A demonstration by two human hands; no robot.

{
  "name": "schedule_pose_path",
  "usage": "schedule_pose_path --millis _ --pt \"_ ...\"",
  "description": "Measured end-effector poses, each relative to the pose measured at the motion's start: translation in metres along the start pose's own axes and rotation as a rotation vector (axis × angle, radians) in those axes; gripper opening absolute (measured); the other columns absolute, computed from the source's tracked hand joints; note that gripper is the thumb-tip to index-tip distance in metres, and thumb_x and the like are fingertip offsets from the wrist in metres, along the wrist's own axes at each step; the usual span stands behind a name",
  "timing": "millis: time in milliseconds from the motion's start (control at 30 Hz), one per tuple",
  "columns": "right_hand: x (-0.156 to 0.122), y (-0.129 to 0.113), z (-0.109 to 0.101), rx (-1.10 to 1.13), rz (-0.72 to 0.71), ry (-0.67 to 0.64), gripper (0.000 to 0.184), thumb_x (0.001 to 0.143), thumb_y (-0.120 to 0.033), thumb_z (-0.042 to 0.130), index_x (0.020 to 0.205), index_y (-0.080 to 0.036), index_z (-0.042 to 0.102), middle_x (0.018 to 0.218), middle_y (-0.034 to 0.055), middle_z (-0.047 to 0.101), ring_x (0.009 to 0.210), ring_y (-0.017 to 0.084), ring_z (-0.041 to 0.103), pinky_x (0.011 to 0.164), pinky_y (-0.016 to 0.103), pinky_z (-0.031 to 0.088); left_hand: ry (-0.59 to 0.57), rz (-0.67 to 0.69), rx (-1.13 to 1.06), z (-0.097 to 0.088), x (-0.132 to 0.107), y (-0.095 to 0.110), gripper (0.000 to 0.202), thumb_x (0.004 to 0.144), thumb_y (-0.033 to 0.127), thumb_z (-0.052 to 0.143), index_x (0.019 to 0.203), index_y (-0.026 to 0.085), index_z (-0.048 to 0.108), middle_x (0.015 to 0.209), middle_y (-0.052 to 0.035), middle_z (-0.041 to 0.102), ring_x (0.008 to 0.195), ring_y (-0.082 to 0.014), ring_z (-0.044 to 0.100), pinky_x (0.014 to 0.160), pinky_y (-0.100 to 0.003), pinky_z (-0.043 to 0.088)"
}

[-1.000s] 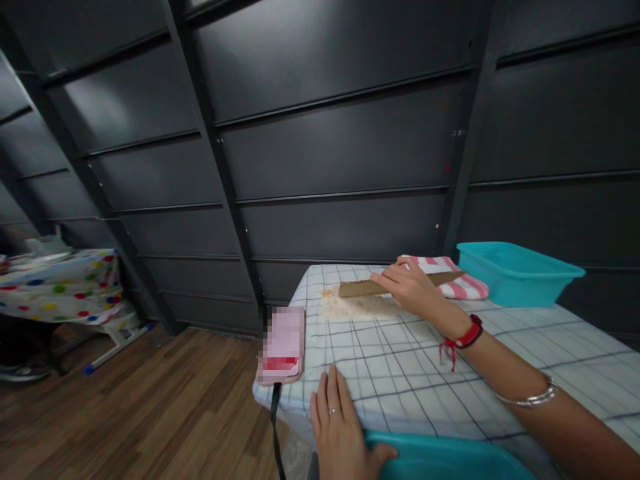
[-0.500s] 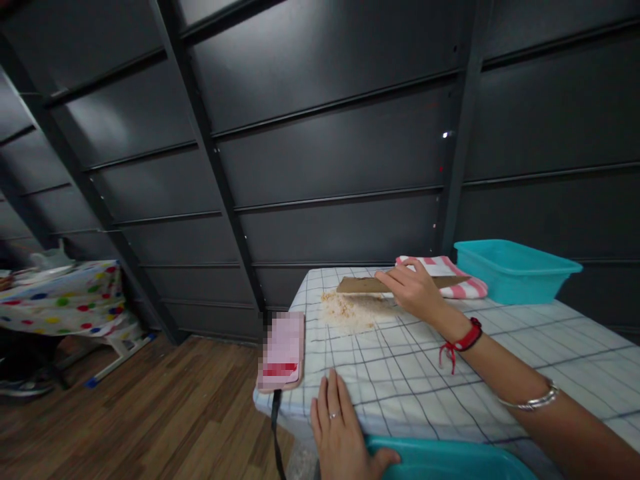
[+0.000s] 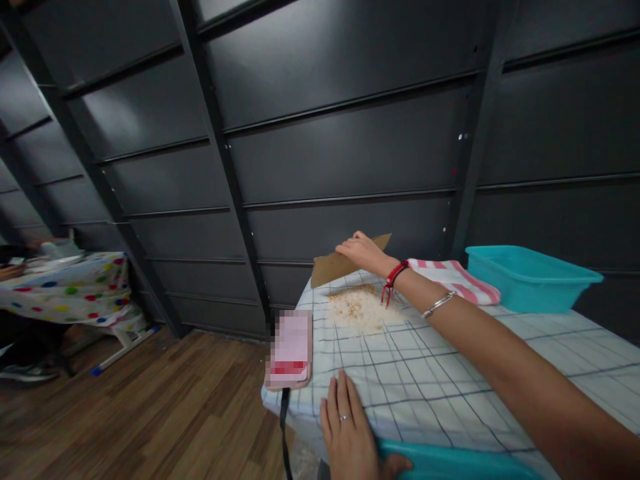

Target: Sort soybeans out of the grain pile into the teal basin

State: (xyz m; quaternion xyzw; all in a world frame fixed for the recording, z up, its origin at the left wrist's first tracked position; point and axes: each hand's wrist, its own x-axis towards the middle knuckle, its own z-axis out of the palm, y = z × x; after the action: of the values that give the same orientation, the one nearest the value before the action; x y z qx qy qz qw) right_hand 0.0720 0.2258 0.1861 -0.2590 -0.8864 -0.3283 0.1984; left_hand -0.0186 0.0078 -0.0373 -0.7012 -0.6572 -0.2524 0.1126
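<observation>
My right hand (image 3: 364, 252) grips the upper edge of a brown piece of cardboard (image 3: 331, 268), tilted at the far side of the table. In front of the cardboard lies a flat heap of pale grains with yellowish bits (image 3: 364, 312), which look like rice or crumbs. My left hand (image 3: 349, 427) lies with fingers stretched out on the tablecloth at the near edge. Its thumb reaches over the rim of a turquoise tub (image 3: 455, 462), mostly cut off by the frame's bottom.
A checked cloth covers the table (image 3: 430, 387). A pink phone (image 3: 290, 347) with a black strap lies at the left edge. At the back right are a striped pink-white towel (image 3: 457, 279) and another turquoise tub (image 3: 530, 283). A dark panelled wall (image 3: 345, 160) stands behind.
My right hand has moved left and away with the cardboard, which is lifted clear of the grains and tilted more. My left hand stays at the near edge; the view has shifted slightly.
</observation>
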Motion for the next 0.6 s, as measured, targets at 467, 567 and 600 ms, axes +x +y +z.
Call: schedule_pose_path --millis 467,567,600 --pt "-0.009 0.006 0.004 0.077 -0.132 -0.135 0.031 0.086 -0.010 0.026 0.082 -0.012 0.057 0.075 -0.0014 0.060 0.070 0.007 0.052 0.067 0.026 0.023 0.035 -0.087 -0.013 -0.012 0.001 0.011 0.117 0.034 0.042 0.075 0.128 0.003 0.017 0.131 -0.0226 0.031 0.120 -0.0390 0.026 0.094 -0.058 0.030" --pt "-0.019 0.011 -0.010 0.076 -0.176 -0.118 0.021 0.082 -0.009 0.036 0.083 -0.015 0.056 0.078 -0.0001 0.061 0.073 0.010 0.051 0.067 0.027 0.023 -0.001 -0.018 -0.028 -0.010 0.001 0.006 0.119 0.035 0.047 0.074 0.129 0.005 0.014 0.132 -0.0220 0.030 0.118 -0.0393 0.028 0.091 -0.058 0.033" --pt "-0.024 0.013 -0.015 0.073 -0.190 -0.112 0.018 0.080 -0.007 0.040 0.083 -0.017 0.055 0.078 0.0003 0.061 0.073 0.011 0.051 0.068 0.027 0.023 -0.003 -0.026 -0.027 -0.010 0.001 0.005 0.120 0.035 0.047 0.074 0.130 0.005 0.012 0.132 -0.0219 0.030 0.118 -0.0392 0.029 0.091 -0.058 0.033"
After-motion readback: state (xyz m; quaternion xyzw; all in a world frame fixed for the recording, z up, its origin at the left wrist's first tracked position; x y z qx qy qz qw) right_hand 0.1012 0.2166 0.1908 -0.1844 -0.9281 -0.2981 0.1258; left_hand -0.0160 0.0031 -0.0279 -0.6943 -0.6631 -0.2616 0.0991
